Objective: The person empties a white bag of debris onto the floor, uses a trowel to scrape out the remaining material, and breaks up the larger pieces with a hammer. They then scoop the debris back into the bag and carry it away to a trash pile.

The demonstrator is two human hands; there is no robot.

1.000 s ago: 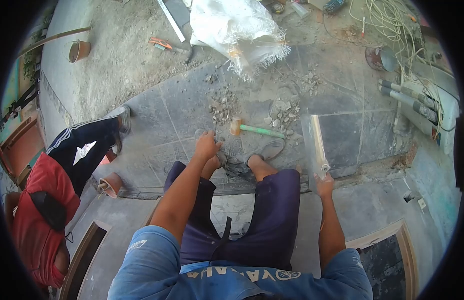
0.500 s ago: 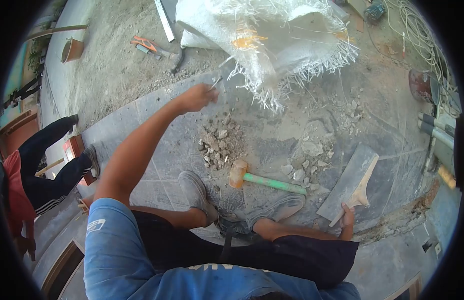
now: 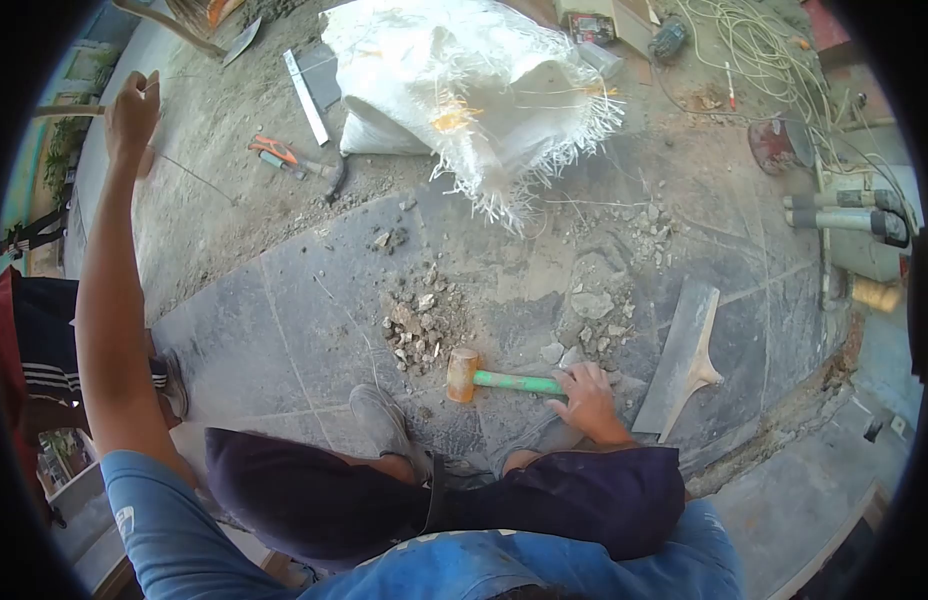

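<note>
My left hand point(image 3: 132, 118) reaches far out to the upper left, fingers closed. A thin thread-like line shows beside it, but what it holds is too small to make out. At the lower middle, my right hand point(image 3: 592, 405) has its fingers curled round the end of a mallet's green handle. The mallet point(image 3: 514, 381) lies on the grey tiles, its worn tan head pointing left. Just right of that hand rests a long plastering float point(image 3: 681, 365) with a wooden handle, apart from my fingers.
Rubble point(image 3: 414, 325) lies ahead of my shoes, with more broken chunks point(image 3: 592, 308) to the right. A frayed white sack point(image 3: 454, 85) stands beyond. A hammer point(image 3: 332, 178) and orange-handled tool point(image 3: 274, 148) lie left of it. Another person's leg point(image 3: 44, 340) is at left; coiled cable point(image 3: 754, 50) lies upper right.
My left hand has swung outward to the upper left. The right hand has let go of the float and moved left onto the mallet handle. The view has shifted.
</note>
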